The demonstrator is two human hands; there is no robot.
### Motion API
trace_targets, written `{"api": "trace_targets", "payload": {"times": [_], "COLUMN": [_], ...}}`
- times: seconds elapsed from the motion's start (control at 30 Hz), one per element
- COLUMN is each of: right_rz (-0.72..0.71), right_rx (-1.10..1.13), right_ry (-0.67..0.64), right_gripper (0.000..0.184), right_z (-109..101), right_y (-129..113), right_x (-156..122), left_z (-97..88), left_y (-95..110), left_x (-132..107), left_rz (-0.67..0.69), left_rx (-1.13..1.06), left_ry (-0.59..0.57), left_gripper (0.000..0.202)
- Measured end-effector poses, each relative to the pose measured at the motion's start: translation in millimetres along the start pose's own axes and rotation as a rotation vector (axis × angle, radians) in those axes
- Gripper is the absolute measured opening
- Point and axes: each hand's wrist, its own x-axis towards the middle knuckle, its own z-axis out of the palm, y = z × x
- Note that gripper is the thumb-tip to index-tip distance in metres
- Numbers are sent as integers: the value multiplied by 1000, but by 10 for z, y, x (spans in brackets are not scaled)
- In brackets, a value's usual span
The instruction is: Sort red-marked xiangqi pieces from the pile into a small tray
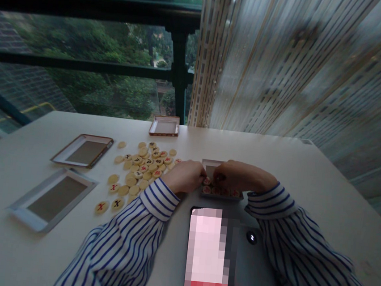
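My left hand is at the left edge of a small grey box, its fingers pinched together. What they hold, if anything, is hidden. Over the same box my right hand reaches in from the right with curled fingers, and I cannot make out whether a piece is between them. Inside the box, several Chinese chess pieces with red characters line the near side, partly covered by my right hand. To the left of my left hand spreads a loose heap of round pale Chinese chess pieces, marked red or black or blank.
On the left of the white table are a brown-rimmed tray and a grey-white tray. A smaller brown-edged box lid stands at the far edge. A phone, its screen blurred, and a grey device lie in front.
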Motion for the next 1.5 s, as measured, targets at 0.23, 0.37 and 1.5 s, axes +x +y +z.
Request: {"api": "trace_targets", "payload": {"times": [0.23, 0.37, 1.5], "right_rz": [-54, -26, 152], "right_rx": [54, 47, -229], "right_ry": [18, 2, 402], "right_gripper": [21, 21, 24], "right_z": [5, -6, -181], "right_y": [5, -12, -26], "right_x": [-16, -23, -53], "left_z": [-1, 14, -393], "left_y": [5, -6, -151], "left_x": [8, 8, -197], "left_rz": [-11, 7, -40], "left_rx": [4, 9, -214], "left_ry": [1, 5, 399], "left_gripper": [32, 32, 28]}}
